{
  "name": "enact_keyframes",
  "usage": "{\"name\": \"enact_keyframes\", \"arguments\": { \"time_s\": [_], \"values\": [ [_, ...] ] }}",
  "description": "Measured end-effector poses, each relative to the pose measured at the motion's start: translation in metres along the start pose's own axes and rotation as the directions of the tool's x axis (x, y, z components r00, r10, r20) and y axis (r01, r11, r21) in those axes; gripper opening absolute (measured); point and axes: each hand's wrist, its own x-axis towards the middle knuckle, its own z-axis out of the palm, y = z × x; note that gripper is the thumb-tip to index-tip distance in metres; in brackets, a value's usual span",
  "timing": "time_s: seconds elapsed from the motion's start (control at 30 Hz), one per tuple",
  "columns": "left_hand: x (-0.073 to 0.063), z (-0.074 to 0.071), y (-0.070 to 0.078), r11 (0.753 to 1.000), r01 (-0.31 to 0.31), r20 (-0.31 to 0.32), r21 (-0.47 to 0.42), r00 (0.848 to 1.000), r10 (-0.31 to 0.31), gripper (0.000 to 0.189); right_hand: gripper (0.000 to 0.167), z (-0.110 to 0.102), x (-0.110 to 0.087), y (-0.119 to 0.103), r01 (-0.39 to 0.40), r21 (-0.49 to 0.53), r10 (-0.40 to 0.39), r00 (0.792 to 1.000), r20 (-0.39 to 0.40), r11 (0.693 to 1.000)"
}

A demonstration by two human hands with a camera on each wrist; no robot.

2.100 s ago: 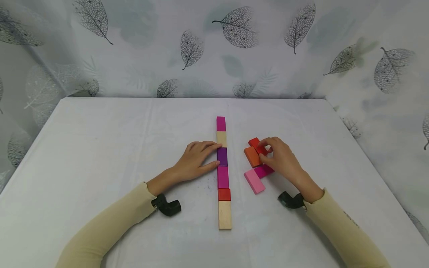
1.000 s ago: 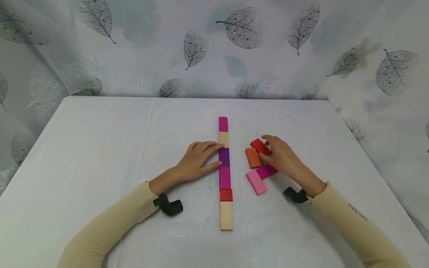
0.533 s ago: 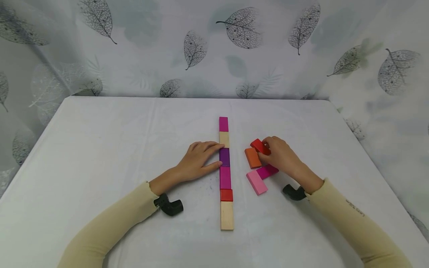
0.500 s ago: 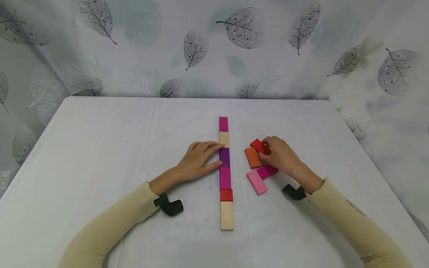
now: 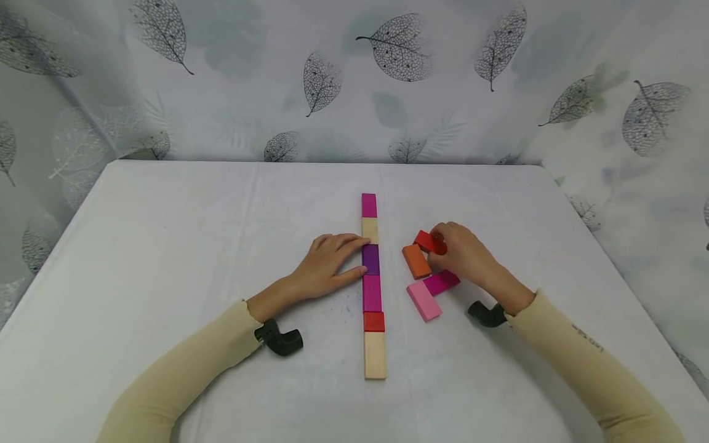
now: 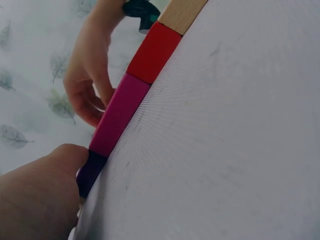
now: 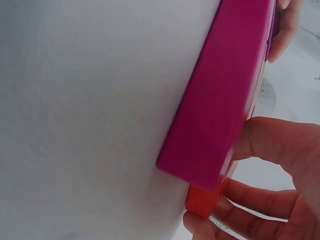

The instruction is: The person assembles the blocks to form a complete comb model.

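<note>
A row of coloured wooden blocks runs away from me along the white table. My left hand (image 5: pixel 327 267) lies at the row's left side, its thumb and index finger extended and touching about the purple block (image 5: pixel 370 259). To the right of the row, my right hand (image 5: pixel 465 255) pinches the red block (image 5: pixel 425 241) between its thumb and curled fingers, low at the table. The orange block (image 5: pixel 416 261) lies against the red one, beside the thumb. Nearer me are a magenta block (image 5: pixel 442 282) and a pink block (image 5: pixel 423 301). The hand hides the red block's right end.
The row also holds a far magenta block (image 5: pixel 368 205), a plain wood block (image 5: pixel 370 231), a near magenta block (image 5: pixel 372 293), a small red block (image 5: pixel 373 322) and a long plain block (image 5: pixel 375 355). A leaf-patterned curtain (image 5: pixel 221 80) hangs behind the table (image 5: pixel 221 209).
My right hand has turned the red block slightly, and the orange block has shifted a little left. The left hand and the row have stayed put.
</note>
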Motion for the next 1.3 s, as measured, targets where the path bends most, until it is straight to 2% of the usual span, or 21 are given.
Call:
{"name": "enact_keyframes", "arguments": {
  "time_s": [0.27,0.5,0.83,1.3],
  "values": [
    [0.0,0.0,-0.001,1.0,0.007,0.001,-0.008,1.0,-0.007,0.057,0.043,-0.004,0.007,0.002,-0.009,0.006,0.009,1.0,0.02,1.0],
    [0.0,-0.001,-0.001,1.0,0.017,0.003,-0.007,1.0,-0.017,0.057,0.042,-0.008,0.015,0.0,0.033,-0.016,-0.033,0.999,-0.005,0.999],
    [-0.001,0.0,-0.001,1.0,0.013,0.014,-0.004,1.0,-0.013,0.058,0.042,-0.012,0.026,-0.001,0.036,-0.03,-0.036,0.999,-0.003,0.999],
    [-0.001,0.0,-0.001,1.0,0.002,0.002,0.005,1.0,-0.002,0.057,0.044,-0.02,0.045,-0.008,0.009,-0.022,-0.008,0.999,0.049,1.0]
  ]
}}
